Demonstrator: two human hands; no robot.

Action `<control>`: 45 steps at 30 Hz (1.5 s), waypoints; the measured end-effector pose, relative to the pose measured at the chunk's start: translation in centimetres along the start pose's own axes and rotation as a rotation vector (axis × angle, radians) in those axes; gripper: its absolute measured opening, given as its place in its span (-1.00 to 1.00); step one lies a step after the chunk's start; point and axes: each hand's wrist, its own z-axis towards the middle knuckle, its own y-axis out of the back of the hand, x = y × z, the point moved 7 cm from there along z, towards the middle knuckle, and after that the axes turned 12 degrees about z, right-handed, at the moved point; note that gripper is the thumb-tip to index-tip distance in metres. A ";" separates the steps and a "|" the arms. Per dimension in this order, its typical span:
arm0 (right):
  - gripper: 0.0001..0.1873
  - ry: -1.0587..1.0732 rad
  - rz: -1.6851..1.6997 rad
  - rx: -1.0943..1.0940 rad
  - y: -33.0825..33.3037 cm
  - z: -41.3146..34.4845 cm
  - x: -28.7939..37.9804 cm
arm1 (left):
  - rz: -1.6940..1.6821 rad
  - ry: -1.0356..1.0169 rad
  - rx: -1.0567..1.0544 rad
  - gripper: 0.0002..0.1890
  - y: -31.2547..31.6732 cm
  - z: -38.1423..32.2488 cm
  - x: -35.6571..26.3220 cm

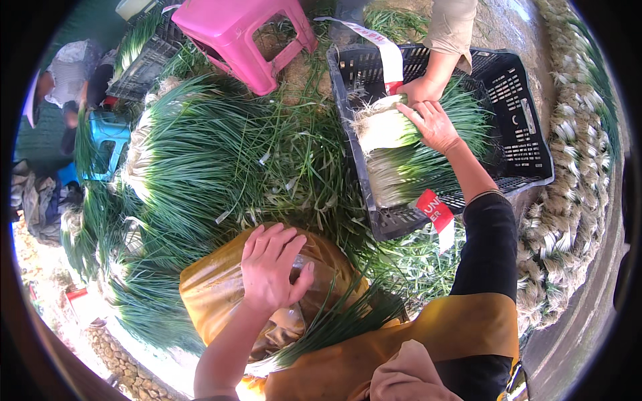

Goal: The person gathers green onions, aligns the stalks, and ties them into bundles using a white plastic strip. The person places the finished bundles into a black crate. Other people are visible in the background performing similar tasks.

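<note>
My left hand [273, 265] lies spread, palm down, above the wet orange apron [215, 280] over my lap, holding nothing. A small bunch of green chives or scallions [321, 326] rests across the apron beside it. My right hand [434, 125] reaches into a black plastic crate [358, 185] and rests on a bundle of the greens [388, 131], its white stems and roots towards the crate's left wall. Another person's hand [424, 91] touches the same place from above. More bundled greens [388, 178] lie below it in the crate. A red and white strap [435, 210] hangs over the near rim.
A pink plastic stool [225, 25] stands at the top. Large piles of greens [190, 150] cover the left, near a blue stool [108, 135] and another person [75, 70]. Loose leaves [306, 150] litter the ground. Rows of rooted bundles [562, 225] line the right.
</note>
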 end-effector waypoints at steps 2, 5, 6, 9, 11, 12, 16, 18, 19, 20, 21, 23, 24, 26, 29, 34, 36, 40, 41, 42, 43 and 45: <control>-0.06 -0.013 -0.008 0.003 -1.2 -0.5 0.0 | -0.001 0.005 0.011 -0.58 -0.4 0.2 -0.1; -0.15 0.016 0.002 -0.027 -2.0 -1.6 0.2 | 0.000 0.020 0.022 -0.59 -0.6 0.5 0.0; -0.16 0.012 0.004 0.016 -2.1 -2.4 0.1 | -0.005 0.022 0.024 -0.59 -0.7 0.5 -0.1; -0.21 0.039 -0.071 0.068 -2.0 -2.5 -0.4 | 0.005 0.021 0.029 -0.59 -0.7 0.7 -0.1; -0.23 0.038 -0.108 0.003 -1.7 -1.4 -1.0 | 0.003 0.016 0.031 -0.59 -0.7 0.8 -0.3; -0.22 0.039 -0.122 -0.017 -2.0 -0.6 -0.9 | 0.001 0.015 0.033 -0.59 -0.7 0.8 -0.4; -0.27 -0.068 -0.146 0.285 -9.5 0.5 -1.6 | 0.027 0.007 0.033 -0.63 -0.2 0.5 -0.7; -0.27 -0.212 -0.139 0.425 -12.5 0.5 -1.7 | 0.014 0.014 0.026 -0.64 -0.3 0.6 -0.5; -0.25 -0.260 -0.158 0.472 -12.1 0.8 -1.3 | 0.001 0.015 0.026 -0.64 -0.4 0.4 -0.4; -0.20 -0.300 -0.111 0.552 -11.7 1.0 -1.1 | 0.002 0.012 0.025 -0.64 -0.4 0.4 -0.3; -0.16 -0.330 -0.070 0.633 -11.1 1.4 -1.2 | 0.001 0.018 0.018 -0.64 -0.3 0.4 -0.3; -0.06 -0.362 0.004 0.726 -10.3 1.7 -1.2 | 0.000 0.032 0.008 -0.65 -0.2 0.3 -0.3; 0.00 -0.377 0.038 0.739 -10.0 1.2 -1.1 | -0.003 0.027 0.007 -0.65 -0.2 0.3 -0.2; 0.17 -0.389 0.134 0.777 -10.7 0.1 -2.3 | -0.007 0.020 0.002 -0.65 -0.2 0.5 0.0; 0.23 -0.512 0.284 0.860 -9.4 0.4 -1.8 | -0.004 0.027 -0.002 -0.65 -0.4 0.4 0.4; 0.23 -0.566 0.178 0.793 -10.6 0.6 -0.4 | 0.003 0.019 -0.018 -0.64 -0.2 0.1 0.4; 0.21 -0.575 0.044 0.850 -11.2 1.5 0.4 | -0.017 0.025 -0.029 -0.64 -0.2 -0.2 0.4; -0.01 -0.740 0.032 0.654 -9.4 -0.8 2.4 | -0.033 0.006 -0.072 -0.65 0.1 -0.8 0.7; -0.07 -0.754 0.097 0.546 -7.9 -1.2 3.7 | -0.033 0.003 -0.085 -0.65 0.1 -1.3 0.8; -0.20 -0.713 0.137 0.449 -5.4 -1.3 5.4 | -0.021 -0.002 -0.069 -0.64 0.0 -1.7 1.0; -0.33 -0.688 0.288 0.319 -3.1 -1.7 7.2 | -0.028 0.002 -0.084 -0.63 0.1 -2.1 1.0; -0.48 -0.643 0.505 0.144 2.3 -2.1 11.3 | -0.034 0.000 -0.108 -0.61 0.3 -2.6 1.3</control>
